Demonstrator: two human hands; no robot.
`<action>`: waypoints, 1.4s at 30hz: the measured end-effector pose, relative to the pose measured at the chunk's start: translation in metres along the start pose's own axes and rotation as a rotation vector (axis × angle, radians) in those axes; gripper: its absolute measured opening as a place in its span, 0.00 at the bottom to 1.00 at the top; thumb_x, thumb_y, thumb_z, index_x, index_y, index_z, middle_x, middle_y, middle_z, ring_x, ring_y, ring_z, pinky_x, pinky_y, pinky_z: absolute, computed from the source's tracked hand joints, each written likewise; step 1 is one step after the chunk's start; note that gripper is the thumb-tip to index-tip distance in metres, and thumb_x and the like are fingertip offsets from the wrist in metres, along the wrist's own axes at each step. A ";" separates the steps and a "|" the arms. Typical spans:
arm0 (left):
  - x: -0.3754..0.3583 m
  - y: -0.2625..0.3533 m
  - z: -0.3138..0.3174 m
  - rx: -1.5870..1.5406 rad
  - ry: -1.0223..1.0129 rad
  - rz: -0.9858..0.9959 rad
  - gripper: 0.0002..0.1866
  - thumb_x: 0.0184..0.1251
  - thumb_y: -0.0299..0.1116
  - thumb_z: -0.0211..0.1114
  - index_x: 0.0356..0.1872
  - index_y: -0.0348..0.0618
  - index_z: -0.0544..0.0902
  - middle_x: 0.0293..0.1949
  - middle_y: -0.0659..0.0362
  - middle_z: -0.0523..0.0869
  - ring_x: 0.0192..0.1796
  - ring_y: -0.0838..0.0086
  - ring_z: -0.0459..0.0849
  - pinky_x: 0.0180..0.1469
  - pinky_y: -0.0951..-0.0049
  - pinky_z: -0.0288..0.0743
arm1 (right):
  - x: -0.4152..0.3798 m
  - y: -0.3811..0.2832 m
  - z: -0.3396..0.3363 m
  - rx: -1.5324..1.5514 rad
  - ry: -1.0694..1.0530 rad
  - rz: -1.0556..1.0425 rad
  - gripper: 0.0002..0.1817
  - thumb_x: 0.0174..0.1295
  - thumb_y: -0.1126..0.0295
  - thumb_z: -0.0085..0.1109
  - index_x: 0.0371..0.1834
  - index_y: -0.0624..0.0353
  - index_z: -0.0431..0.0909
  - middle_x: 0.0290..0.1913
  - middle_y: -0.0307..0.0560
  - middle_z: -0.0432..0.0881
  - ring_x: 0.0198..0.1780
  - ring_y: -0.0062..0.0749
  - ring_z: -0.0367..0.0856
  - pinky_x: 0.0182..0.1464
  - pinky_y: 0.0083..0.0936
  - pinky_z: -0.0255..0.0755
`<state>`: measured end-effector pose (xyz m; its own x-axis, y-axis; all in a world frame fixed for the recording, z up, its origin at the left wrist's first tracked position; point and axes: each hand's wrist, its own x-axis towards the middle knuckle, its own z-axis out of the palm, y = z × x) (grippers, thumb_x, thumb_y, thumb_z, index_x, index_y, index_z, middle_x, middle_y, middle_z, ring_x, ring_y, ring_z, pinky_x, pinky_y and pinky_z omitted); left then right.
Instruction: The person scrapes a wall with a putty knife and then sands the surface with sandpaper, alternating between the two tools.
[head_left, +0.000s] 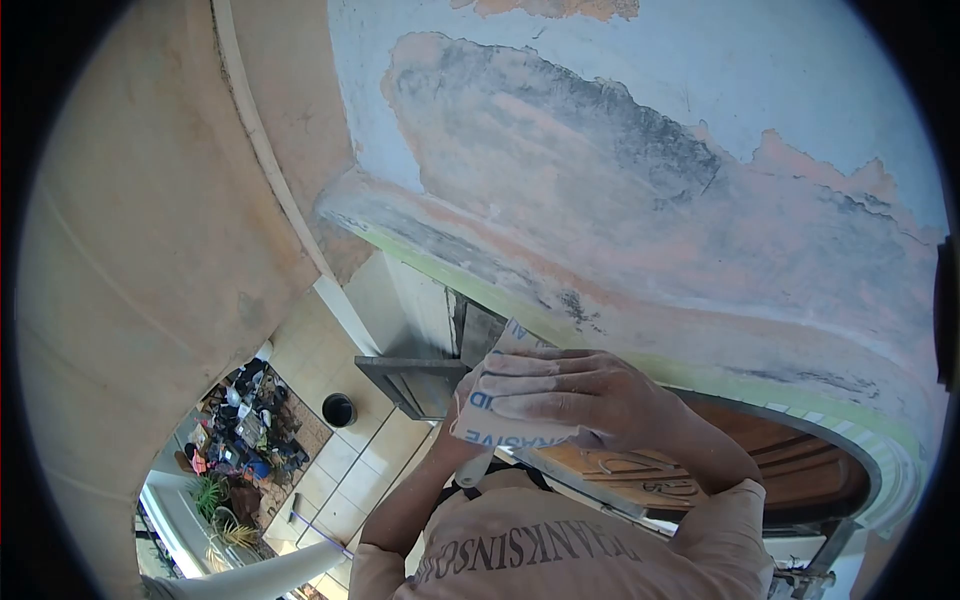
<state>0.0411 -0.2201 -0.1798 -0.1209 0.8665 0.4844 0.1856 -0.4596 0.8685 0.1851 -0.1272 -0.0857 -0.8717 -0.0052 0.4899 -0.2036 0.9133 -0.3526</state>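
Observation:
A sheet of sandpaper with blue lettering on its pale backing is held in front of my chest. Across it lies my right hand, dusty, its fingers pressed together and pointing left. My left hand is at the sheet's left edge, closed on it from behind, with most of its fingers hidden by the paper. A pale, rounded end of something shows just below the sheet; I cannot make out what it is. Ahead of my hands is a wall with patchy, peeled paint, above a curved ledge.
Far below, a tiled floor holds a black bucket and a heap of mixed items. A dark shutter stands out near my left hand. A carved wooden panel lies beneath the ledge. Plants are at lower left.

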 end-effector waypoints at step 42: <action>-0.024 0.003 -0.005 -0.045 0.390 -0.395 0.17 0.57 0.28 0.63 0.47 0.34 0.76 0.42 0.50 0.82 0.39 0.62 0.81 0.42 0.66 0.73 | -0.012 0.035 0.035 -0.192 0.089 0.212 0.22 0.52 0.77 0.57 0.54 0.62 0.73 0.60 0.52 0.73 0.65 0.42 0.69 0.67 0.40 0.64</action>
<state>0.0401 -0.2432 -0.1882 -0.5266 0.8420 0.1171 0.0123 -0.1302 0.9914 0.1727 -0.1099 -0.1320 -0.8415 0.2224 0.4924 0.0746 0.9504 -0.3019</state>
